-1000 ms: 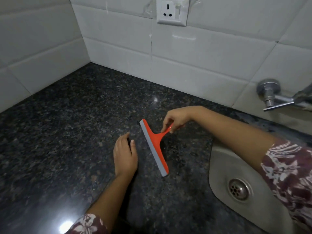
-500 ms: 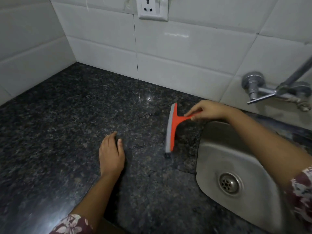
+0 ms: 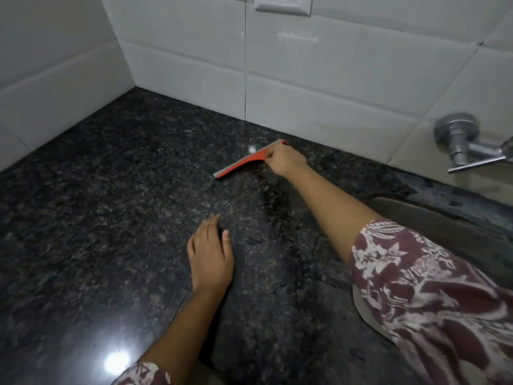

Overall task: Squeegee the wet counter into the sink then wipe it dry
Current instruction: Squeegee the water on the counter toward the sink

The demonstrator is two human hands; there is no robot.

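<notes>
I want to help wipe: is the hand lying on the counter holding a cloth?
No, the left hand rests flat on the counter, fingers straight, holding nothing.

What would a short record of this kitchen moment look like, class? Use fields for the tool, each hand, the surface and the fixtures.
tool: orange squeegee, blade edge down on the counter, close to the tiled wall
right hand: grips the squeegee's handle, arm stretched out
left hand: rests flat on the counter, holding nothing
surface: dark, speckled, glossy stone
sink: at the right edge, partly hidden by the sleeve
fixtures: metal tap and socket on the wall
cloth: none in view
</notes>
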